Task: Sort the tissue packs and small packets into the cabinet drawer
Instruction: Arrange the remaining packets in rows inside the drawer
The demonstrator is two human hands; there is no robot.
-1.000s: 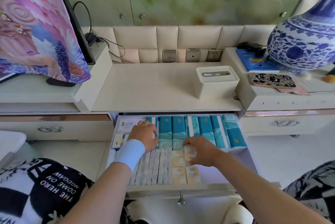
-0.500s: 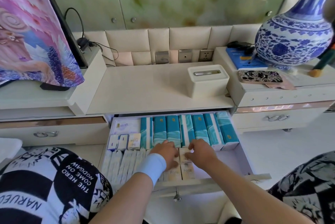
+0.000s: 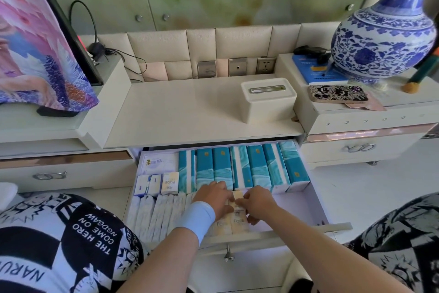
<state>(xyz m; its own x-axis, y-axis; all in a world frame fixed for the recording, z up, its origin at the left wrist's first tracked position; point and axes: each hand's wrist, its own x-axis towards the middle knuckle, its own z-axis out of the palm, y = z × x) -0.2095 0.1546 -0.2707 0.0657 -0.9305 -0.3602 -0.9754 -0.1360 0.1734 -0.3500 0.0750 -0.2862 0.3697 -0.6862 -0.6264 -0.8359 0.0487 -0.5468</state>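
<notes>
Holding: both hands met over the front middle of the drawer (image 3: 318,200), fingertips almost touching, on one beige packet (image 3: 237,197).
Left hand (image 3: 215,195): fingers were curled and gripped the packet's left edge; a pale blue wristband (image 3: 197,218) sat on the wrist.
Right hand (image 3: 258,203): fingers and thumb pinched the packet's right edge.
Packet: sat between the two hands inside the drawer, just in front of the teal row; whether it lay flat or was lifted could not be told.
Beige packs (image 3: 238,223): lay flat at the drawer's front middle, printed "Face", partly under the hands.
Teal packs (image 3: 257,165): stood on edge in a row along the drawer's back, from the middle to the right wall.
White sachets (image 3: 154,212): lined up side by side in the drawer's front left.
Small boxes (image 3: 155,184): three stood upright in the drawer's left part, between the sachets and a white pack (image 3: 159,163) in the back left corner.
Drawer: pulled out.
Tabletop (image 3: 185,112): lay directly above the drawer and carried a white tissue box (image 3: 268,100) toward its right.
Vase (image 3: 382,41): blue and white, stood on the raised ledge up and right of the drawer, with a patterned phone (image 3: 338,93) just in front of it.
</notes>
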